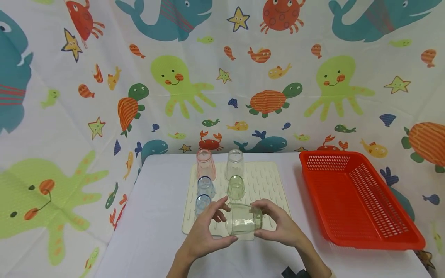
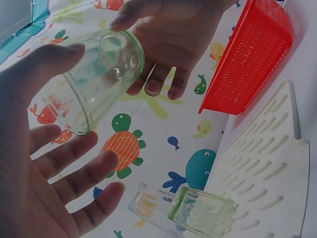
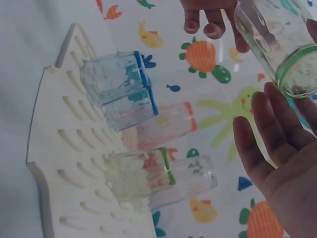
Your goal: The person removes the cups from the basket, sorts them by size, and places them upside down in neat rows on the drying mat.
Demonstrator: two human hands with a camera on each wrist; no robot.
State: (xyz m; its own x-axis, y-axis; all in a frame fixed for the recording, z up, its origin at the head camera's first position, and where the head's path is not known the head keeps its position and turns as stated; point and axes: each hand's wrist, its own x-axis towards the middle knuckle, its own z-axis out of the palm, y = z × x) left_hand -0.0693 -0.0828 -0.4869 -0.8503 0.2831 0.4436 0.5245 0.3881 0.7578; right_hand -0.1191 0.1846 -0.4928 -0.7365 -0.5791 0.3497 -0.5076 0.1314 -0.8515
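A pale green glass (image 1: 243,219) lies sideways in the air between both hands, above the near edge of a cream drying mat (image 1: 264,173). My left hand (image 1: 206,233) holds its left end between thumb and fingers; in the left wrist view the other fingers (image 2: 89,191) spread below the glass. The right hand (image 1: 279,224) grips the opposite end with thumb and fingertips. On the mat stand a pink glass (image 1: 206,165), a clear glass (image 1: 235,165), a small green glass (image 1: 236,188), and two blue glasses, one farther (image 1: 206,188), one nearer (image 1: 202,204) beside the left hand.
A red plastic basket (image 1: 347,204) with slotted walls sits at the table's right. White cloth covers the table (image 1: 153,200). A curtain (image 1: 222,88) printed with sea animals hangs behind and along the sides. Near the right forearm is a dark object (image 1: 293,273).
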